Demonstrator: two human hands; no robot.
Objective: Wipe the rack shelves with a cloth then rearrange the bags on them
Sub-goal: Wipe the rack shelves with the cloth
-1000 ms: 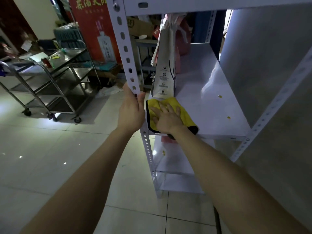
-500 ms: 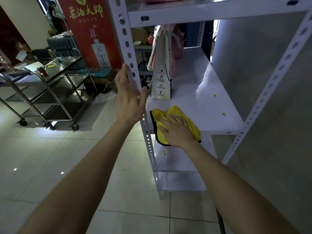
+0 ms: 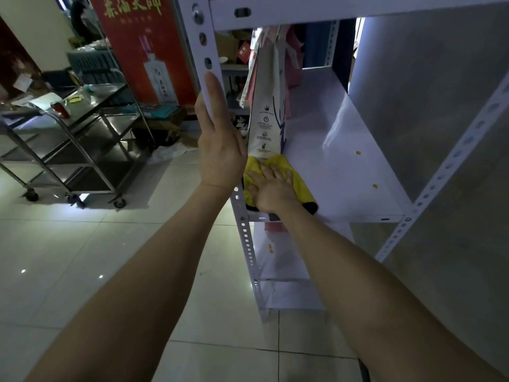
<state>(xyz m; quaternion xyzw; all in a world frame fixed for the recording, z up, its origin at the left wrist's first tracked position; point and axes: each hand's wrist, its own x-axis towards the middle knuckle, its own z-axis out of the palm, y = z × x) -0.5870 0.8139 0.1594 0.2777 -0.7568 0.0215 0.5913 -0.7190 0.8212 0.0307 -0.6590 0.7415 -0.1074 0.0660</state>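
A white metal rack stands in front of me, its middle shelf [image 3: 344,172] mostly bare. My right hand [image 3: 271,188] lies flat on a yellow cloth [image 3: 298,177] with a black edge, at the shelf's front left corner. Just behind the cloth a white paper bag [image 3: 265,114] with dark print stands upright, and pink bags [image 3: 292,64] stand further back. My left hand [image 3: 219,144] is raised against the rack's front left post [image 3: 202,31], fingers straight and together, holding nothing.
Small yellow specks [image 3: 358,153] lie on the shelf's right side. Lower shelves [image 3: 278,260] show below. A steel trolley [image 3: 82,139] stands on the tiled floor to the left, in front of a red poster [image 3: 143,45]. A grey wall [image 3: 429,106] flanks the rack on the right.
My right hand pulled the cloth toward the shelf's front edge, then pushed it back up against the white bag. My left hand let go of the post and now rests higher along it.
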